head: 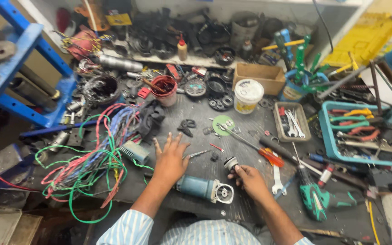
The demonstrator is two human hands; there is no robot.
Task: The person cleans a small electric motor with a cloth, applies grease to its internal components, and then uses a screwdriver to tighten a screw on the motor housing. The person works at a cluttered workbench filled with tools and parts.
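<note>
My left hand (171, 159) lies flat with fingers spread on the worktop (196, 113) above the blue angle grinder body (203, 187), while my right hand (249, 178) pinches a small round metal part (230, 163), light, stiff, probably greasy, best gripped by its rim.

Dark cluttered table (250, 113) under even bright light, blue steel frame (28, 59) at left, white shelf (169, 59) along the pale back wall (196, 5).
</note>
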